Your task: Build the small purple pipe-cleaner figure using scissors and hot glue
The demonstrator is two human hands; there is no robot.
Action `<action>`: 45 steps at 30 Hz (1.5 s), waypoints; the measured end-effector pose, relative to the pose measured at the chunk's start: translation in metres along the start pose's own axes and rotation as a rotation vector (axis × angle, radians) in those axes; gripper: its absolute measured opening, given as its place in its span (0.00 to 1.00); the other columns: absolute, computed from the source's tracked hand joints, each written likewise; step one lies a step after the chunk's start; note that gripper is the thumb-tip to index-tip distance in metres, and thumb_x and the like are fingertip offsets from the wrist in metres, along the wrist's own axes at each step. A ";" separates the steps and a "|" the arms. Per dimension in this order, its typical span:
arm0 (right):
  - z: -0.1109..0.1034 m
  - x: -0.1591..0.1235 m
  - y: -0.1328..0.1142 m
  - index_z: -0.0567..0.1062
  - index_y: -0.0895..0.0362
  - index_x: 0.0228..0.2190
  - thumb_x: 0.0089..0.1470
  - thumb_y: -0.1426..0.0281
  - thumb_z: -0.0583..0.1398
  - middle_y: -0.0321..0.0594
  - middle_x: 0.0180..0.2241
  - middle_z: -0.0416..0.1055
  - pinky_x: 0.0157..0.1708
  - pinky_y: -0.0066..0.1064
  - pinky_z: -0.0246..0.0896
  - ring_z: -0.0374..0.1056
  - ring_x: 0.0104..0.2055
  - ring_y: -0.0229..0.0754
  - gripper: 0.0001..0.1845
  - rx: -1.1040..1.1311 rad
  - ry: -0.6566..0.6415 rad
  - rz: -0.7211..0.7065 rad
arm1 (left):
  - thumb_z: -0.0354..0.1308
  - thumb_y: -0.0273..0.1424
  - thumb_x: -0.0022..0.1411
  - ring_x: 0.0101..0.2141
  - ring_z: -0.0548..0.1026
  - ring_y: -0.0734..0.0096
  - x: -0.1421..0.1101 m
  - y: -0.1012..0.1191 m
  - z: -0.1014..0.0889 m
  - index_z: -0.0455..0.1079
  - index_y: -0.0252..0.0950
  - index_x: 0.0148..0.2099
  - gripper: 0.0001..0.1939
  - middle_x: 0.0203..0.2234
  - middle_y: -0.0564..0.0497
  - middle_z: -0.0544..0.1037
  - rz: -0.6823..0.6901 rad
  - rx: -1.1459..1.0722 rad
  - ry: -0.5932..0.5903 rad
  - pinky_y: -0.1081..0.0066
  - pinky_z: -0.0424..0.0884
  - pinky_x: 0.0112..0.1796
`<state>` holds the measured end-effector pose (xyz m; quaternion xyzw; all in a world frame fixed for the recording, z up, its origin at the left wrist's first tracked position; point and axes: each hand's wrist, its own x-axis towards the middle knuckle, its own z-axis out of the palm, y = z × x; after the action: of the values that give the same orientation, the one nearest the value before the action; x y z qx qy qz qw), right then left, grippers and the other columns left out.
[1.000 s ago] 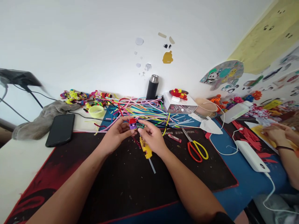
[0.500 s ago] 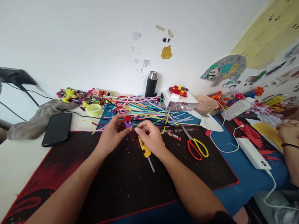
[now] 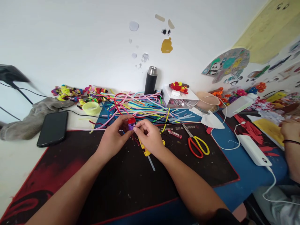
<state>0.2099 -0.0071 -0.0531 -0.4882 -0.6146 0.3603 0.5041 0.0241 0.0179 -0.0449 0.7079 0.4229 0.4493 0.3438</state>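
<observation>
In the head view, the left hand (image 3: 114,136) is partly curled, thumb and fingers pinching a small red-and-purple fuzzy piece (image 3: 131,123) above the far part of the dark mat (image 3: 131,184). The right hand (image 3: 150,137) has its thumb and forefinger pinched together at the piece's right side; whether they grip anything small cannot be told. Below the right hand, partly hidden, lies a yellow glue gun (image 3: 147,152) with a pale stick (image 3: 151,163) jutting out. Scissors (image 3: 198,147) lie open to the right, and loose pipe cleaners (image 3: 140,106) are heaped beyond the hands.
</observation>
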 end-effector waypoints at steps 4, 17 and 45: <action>0.000 0.000 0.000 0.75 0.51 0.38 0.66 0.59 0.64 0.26 0.21 0.63 0.27 0.32 0.54 0.62 0.23 0.39 0.09 -0.018 0.005 0.005 | 0.66 0.34 0.67 0.38 0.79 0.65 -0.001 0.002 0.001 0.76 0.45 0.63 0.23 0.43 0.53 0.83 0.007 0.021 0.005 0.64 0.76 0.42; -0.001 0.000 -0.004 0.73 0.51 0.34 0.62 0.60 0.64 0.26 0.20 0.63 0.26 0.30 0.53 0.61 0.23 0.38 0.09 -0.011 -0.004 0.064 | 0.66 0.34 0.66 0.37 0.78 0.65 -0.001 0.004 0.001 0.76 0.44 0.64 0.24 0.38 0.54 0.80 -0.035 0.036 -0.002 0.64 0.74 0.41; -0.009 0.003 0.000 0.72 0.51 0.33 0.62 0.51 0.66 0.25 0.20 0.57 0.22 0.29 0.48 0.52 0.21 0.36 0.18 0.167 -0.005 0.167 | 0.81 0.38 0.54 0.39 0.79 0.63 0.017 -0.006 -0.015 0.76 0.42 0.60 0.33 0.33 0.56 0.80 -0.264 -0.554 0.144 0.64 0.76 0.42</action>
<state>0.2187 -0.0048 -0.0498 -0.4934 -0.5407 0.4521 0.5097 0.0121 0.0375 -0.0388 0.4926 0.3959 0.5479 0.5481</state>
